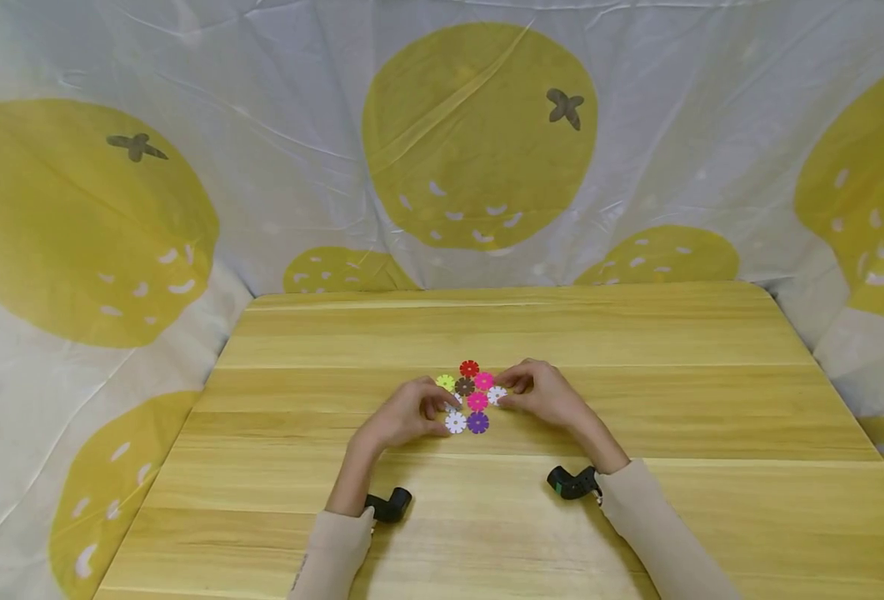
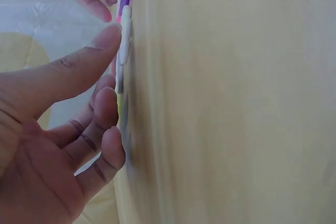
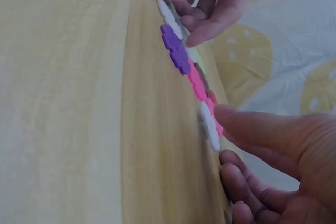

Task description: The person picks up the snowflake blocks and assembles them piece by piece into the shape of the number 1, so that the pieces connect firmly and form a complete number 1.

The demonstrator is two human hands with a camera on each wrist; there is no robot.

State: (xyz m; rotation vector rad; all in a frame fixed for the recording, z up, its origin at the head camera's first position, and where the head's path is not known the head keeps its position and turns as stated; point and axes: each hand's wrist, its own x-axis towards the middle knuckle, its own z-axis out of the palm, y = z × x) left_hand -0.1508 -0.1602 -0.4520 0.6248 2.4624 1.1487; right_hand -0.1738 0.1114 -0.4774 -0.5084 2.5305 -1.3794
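Head view: left fingers (image 1: 442,394) and right fingers (image 1: 518,368) loosely curved at flower-shaped discs (image 1: 479,399), grip unclear

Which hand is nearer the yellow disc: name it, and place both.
Left. The left hand is right beside the yellow disc, on its near side; the right hand is farther right, beyond the brown disc and a pink disc.

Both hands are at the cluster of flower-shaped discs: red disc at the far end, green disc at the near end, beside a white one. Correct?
Not quite: the head view shows a purple disc at the near end beside the white disc, not a green one. The rest stands: left hand and right hand at the cluster, red disc at the far end.
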